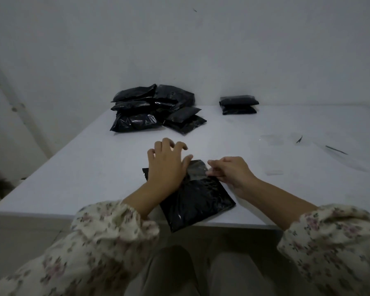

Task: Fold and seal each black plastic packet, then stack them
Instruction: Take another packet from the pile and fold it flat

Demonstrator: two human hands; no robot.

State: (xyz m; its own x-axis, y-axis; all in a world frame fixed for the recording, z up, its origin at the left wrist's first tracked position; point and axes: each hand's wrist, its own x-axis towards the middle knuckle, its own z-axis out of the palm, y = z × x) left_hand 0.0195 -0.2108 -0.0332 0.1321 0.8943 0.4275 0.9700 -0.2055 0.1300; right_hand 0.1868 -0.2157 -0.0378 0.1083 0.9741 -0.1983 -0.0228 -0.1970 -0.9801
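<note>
A black plastic packet (pixel 198 201) lies at the near edge of the white table (pixel 98 165), one corner hanging over the edge. My left hand (pixel 168 165) presses flat on its upper left part, fingers spread. My right hand (pixel 231 171) pinches the packet's top flap (pixel 198 168) between thumb and fingers. A loose heap of several black packets (pixel 156 108) sits at the far left of the table. A small neat stack of two packets (pixel 238 104) stands at the far right, by the wall.
Clear plastic strips (pixel 273 139) and thin dark scraps (pixel 335 149) lie on the table's right side. A white wall closes off the back. My knees are below the table's near edge.
</note>
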